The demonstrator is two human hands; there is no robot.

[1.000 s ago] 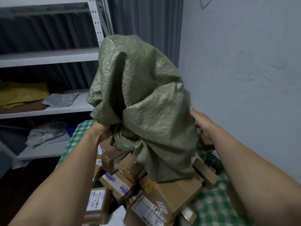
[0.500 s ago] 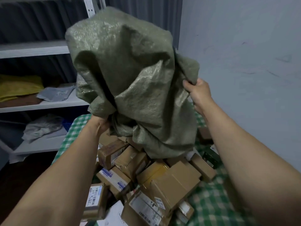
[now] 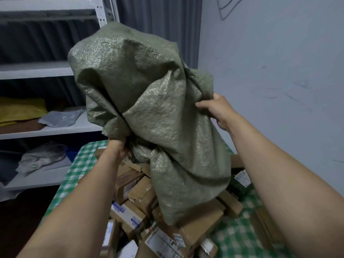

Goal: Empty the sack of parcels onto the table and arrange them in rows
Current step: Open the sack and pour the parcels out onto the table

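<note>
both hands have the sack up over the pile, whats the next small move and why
Probably swing the sack aside, off the table. It hangs limp and crumpled from the left hand and right hand, its lower end draped on the parcels, which lie in a heap, not rows. Whether anything is left inside is hidden.

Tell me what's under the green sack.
Cardboard parcels lie piled on the checked tablecloth below the sack, held up by the left hand and right hand. Its hanging folds cover the pile's middle; whether any parcels are inside cannot be seen.
</note>
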